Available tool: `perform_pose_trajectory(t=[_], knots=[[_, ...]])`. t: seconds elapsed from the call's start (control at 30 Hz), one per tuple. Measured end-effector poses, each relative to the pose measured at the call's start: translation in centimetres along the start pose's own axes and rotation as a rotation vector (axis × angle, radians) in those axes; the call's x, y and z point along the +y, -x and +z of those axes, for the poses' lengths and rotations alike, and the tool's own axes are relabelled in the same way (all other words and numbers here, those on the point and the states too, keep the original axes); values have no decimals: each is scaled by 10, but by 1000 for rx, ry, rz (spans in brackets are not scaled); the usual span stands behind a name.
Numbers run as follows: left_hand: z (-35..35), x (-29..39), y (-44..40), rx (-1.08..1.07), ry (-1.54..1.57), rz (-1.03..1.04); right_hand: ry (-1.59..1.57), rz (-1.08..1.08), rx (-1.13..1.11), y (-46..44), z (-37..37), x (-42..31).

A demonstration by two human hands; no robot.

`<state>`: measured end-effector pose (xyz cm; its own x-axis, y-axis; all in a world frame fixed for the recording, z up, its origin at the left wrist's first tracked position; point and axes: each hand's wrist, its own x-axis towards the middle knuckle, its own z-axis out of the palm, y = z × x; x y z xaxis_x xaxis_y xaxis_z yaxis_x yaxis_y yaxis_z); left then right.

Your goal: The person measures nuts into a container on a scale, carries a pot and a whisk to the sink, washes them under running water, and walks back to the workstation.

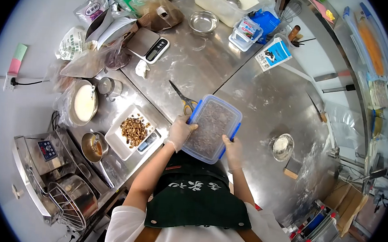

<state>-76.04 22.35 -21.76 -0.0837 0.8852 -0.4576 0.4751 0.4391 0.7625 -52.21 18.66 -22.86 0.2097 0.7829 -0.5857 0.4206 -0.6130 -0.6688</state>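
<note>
Between my two gloved hands is a clear plastic food container with a blue-edged lid, held at the table's front edge. Dark brown bits show dimly through the lid; I cannot tell what they are. My left hand grips its left side, thumb over the rim. On the opposite side, my right hand clasps the lower right edge. Scissors with grey and yellow handles lie just behind the container, partly hidden by it. Left of my left hand, a white tray holds chopped brown pieces and sits on a scale.
At left stand a saucepan, a bowl of white contents and a glass jar. Farther back are a kitchen scale, a steel bowl and a milk carton. A small bowl and a scraper lie right.
</note>
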Motion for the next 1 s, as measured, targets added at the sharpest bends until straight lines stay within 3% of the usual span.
perform_pose_trajectory(t=[0.03, 0.1, 0.2, 0.27, 0.33, 0.4, 0.53, 0.57, 0.8, 0.9, 0.97, 1.0], knots=[[3, 5, 4, 74, -219, 44, 116, 7, 60, 4, 6, -3], [15, 0, 4, 133, -201, 57, 346, 20, 178, 13, 21, -14], [25, -4, 5, 229, -277, 111, 267, 20, 167, 23, 20, -26], [12, 12, 16, 105, -260, 7, 154, -84, 107, 27, 13, -26], [11, 15, 16, 54, -71, 33, -19, -261, 125, 32, 2, -13], [15, 17, 20, -27, 305, 160, -184, -417, 196, 35, -6, 3], [-4, 127, 36, -239, 564, 262, -546, -480, 272, 85, -76, -72], [-7, 156, 37, -297, 643, 301, -621, -624, 313, 85, -91, -75], [-38, 408, 49, -291, 741, 1003, -540, -1077, 727, 134, -272, -233], [-44, 508, 51, -330, 816, 1069, -551, -1058, 841, 141, -349, -307], [-44, 567, 37, -398, 796, 1060, -490, -1157, 838, 108, -413, -337], [-42, 592, 26, -411, 753, 1078, -548, -1082, 783, 98, -436, -354]])
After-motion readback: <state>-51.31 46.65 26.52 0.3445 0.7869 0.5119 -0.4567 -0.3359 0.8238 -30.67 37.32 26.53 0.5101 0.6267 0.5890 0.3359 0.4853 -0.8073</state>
